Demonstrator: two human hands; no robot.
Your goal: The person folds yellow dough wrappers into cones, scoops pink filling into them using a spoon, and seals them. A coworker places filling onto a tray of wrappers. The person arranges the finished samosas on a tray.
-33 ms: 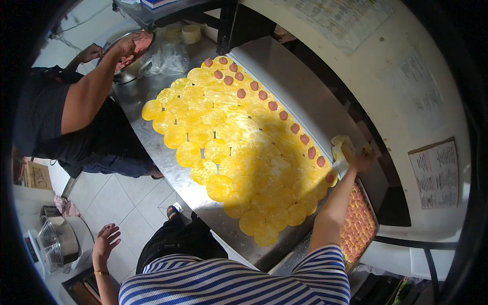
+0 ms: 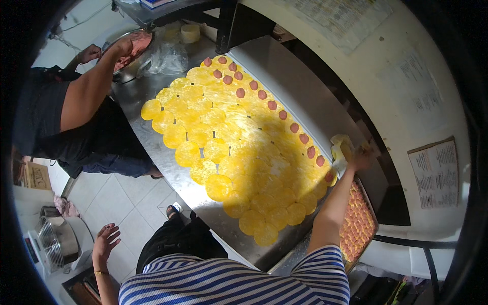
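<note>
My left hand (image 2: 107, 241) hangs at the lower left, away from the table, fingers apart and nothing in it. My right arm reaches over the table's right end. There my right hand (image 2: 362, 157) is in shade beside a crumpled clear plastic bag with something yellowish inside (image 2: 342, 150); its fingers are too dim to read. Overlapping round yellow dough wrappers (image 2: 218, 187) cover much of the metal table (image 2: 180, 197). Small pink lumps of filling (image 2: 282, 115) sit on wrappers along the far edge, one per wrapper where I can tell.
Across the table's left end, a person in dark clothes has a hand (image 2: 121, 48) in a metal bowl (image 2: 123, 76) of pink filling. Plastic bags (image 2: 168, 58) lie beside it. A tray (image 2: 374, 223) of small yellow-and-pink pieces is at my right. A mixer (image 2: 61, 244) stands lower left.
</note>
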